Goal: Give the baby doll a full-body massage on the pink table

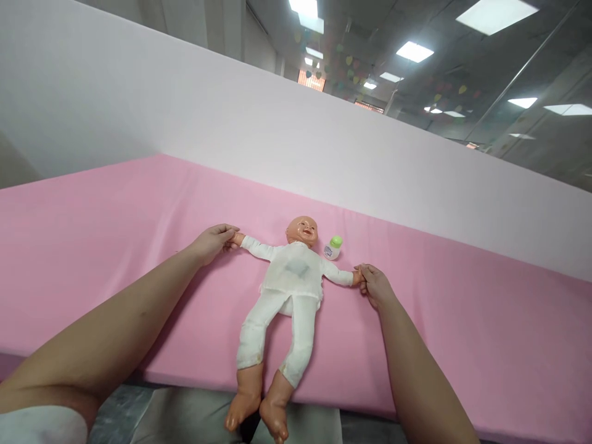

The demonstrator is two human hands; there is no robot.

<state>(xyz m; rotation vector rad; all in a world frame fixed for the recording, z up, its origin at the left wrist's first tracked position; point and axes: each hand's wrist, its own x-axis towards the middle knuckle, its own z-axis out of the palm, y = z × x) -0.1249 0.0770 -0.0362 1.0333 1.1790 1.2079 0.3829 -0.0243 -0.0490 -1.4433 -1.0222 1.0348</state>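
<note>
Baby doll (289,290) lay face up on the pink mat (92,246), arms spread wide, head toward the white wall panel (185,105). Legs ran off the near edge of the mat, bare feet hanging past it over the grey surface (194,419) below.

Left hand (213,242) had its grip closed around the doll's hand on that side, fingers wrapped over it. Right hand (375,285) pinched the doll's other hand between thumb and fingertips, closed too. Both forearms reached in from the near edge, doll stretched between them.

Small white bottle with green cap (333,247) stood upright on the mat just beside the doll's head and shoulder, near the outstretched sleeve but not touching as far as I could tell.

Risks, my read:
- Both holds were on the tiny doll hands only. Thin purchase, the pinch on the right especially; any pull and it slips out.
- Pulling the arms further apart would load the shoulder joints and the white suit seams.
- Swinging or lifting that sleeve could knock the bottle over; upright, narrow base, soft mat.
- Feet overhung the edge, so a tug toward the person could slide the whole doll off the mat.
</note>
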